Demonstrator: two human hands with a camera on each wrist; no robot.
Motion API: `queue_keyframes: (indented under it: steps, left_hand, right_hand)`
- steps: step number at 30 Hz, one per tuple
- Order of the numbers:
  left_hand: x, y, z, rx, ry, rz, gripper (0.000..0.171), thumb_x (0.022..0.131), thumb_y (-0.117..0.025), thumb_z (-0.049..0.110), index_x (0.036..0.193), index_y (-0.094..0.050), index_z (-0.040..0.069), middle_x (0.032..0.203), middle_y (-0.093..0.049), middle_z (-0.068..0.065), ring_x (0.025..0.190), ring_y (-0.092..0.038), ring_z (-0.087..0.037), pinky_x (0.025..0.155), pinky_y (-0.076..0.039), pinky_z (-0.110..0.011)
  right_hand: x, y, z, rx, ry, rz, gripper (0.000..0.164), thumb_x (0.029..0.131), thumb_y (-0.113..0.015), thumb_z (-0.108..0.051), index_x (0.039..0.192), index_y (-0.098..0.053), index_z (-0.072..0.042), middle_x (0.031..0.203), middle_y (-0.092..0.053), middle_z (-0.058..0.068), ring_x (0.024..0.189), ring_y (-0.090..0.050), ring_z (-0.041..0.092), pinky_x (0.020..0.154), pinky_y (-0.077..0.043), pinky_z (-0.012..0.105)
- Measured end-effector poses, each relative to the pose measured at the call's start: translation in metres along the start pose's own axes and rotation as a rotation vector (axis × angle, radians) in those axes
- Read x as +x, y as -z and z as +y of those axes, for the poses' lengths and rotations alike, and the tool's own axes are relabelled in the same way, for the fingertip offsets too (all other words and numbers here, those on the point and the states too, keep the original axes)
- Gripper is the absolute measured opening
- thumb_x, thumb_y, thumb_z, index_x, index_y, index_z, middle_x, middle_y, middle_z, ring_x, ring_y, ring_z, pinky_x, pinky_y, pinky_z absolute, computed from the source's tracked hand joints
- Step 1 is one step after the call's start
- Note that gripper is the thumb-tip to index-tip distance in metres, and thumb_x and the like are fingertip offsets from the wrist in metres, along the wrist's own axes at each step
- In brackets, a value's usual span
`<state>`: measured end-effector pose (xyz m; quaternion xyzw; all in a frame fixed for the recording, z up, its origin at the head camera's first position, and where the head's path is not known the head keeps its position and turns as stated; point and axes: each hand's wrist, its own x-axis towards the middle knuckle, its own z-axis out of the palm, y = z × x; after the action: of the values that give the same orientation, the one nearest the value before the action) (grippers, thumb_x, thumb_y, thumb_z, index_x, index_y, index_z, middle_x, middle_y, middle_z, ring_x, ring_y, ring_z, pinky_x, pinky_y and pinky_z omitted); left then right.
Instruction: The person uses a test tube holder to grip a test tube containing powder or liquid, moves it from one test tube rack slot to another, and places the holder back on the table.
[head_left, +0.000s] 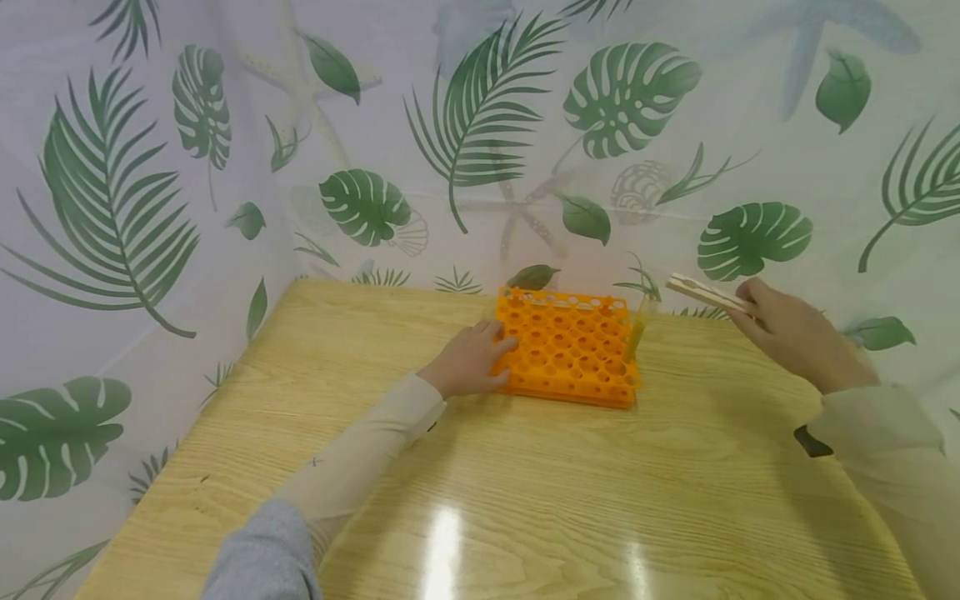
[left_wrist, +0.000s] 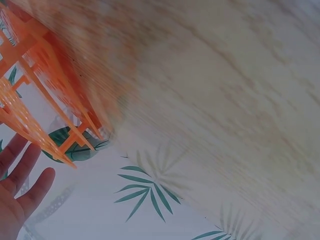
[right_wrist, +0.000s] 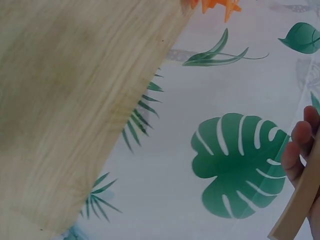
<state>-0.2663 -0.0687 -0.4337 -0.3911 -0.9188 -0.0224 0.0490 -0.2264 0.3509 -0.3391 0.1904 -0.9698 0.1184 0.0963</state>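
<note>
An orange plastic test tube rack with rows of round holes stands on the table. At its right end a test tube with yellowish contents stands nearly upright, tilted slightly. My left hand is at the rack's left end, fingertips at its edge. Seen from the left wrist, the fingers are spread and loosely bent beside the orange frame. My right hand grips a wooden test tube clamp, raised to the right of the tube, its far end pointing left toward the tube. The right wrist view shows part of the clamp along the fingers.
A light wood-grain table carries the rack near its back edge. Behind it and on the left hangs a white sheet printed with green leaves. A dark object sits at the right cuff.
</note>
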Motion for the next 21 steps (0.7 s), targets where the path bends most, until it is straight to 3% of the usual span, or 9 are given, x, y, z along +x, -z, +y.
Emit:
queue_keyframes:
  steps: [4, 10, 21]
  left_hand:
    - [0.001, -0.001, 0.000, 0.034, -0.005, 0.001, 0.045, 0.091, -0.051, 0.040, 0.131, -0.050, 0.019, 0.122, -0.050, -0.008, 0.109, -0.048, -0.023, 0.088, -0.044, -0.038]
    - [0.002, -0.002, 0.000, 0.106, -0.028, 0.028, 0.046, 0.090, -0.051, 0.042, 0.131, -0.052, 0.021, 0.116, -0.053, -0.006, 0.105, -0.051, -0.023, 0.091, -0.041, -0.040]
    - [0.001, 0.001, -0.001, 0.150, -0.043, 0.047, 0.045, 0.089, -0.051, 0.042, 0.130, -0.053, 0.024, 0.114, -0.054, -0.007, 0.104, -0.051, -0.025, 0.096, -0.037, -0.046]
  right_hand:
    - [-0.008, -0.008, 0.008, 0.036, -0.006, 0.014, 0.019, 0.096, -0.048, -0.019, 0.099, -0.047, 0.000, 0.069, -0.050, 0.005, 0.056, -0.039, 0.009, 0.053, -0.034, 0.028]
    - [-0.019, -0.024, 0.020, 0.048, -0.024, -0.004, 0.014, 0.092, -0.051, -0.012, 0.094, -0.048, 0.002, 0.068, -0.046, 0.004, 0.058, -0.036, 0.010, 0.054, -0.033, 0.027]
    - [-0.044, -0.064, 0.041, 0.101, -0.039, -0.124, 0.013, 0.091, -0.056, -0.010, 0.086, -0.045, -0.004, 0.073, -0.047, 0.002, 0.064, -0.037, 0.008, 0.057, -0.034, 0.026]
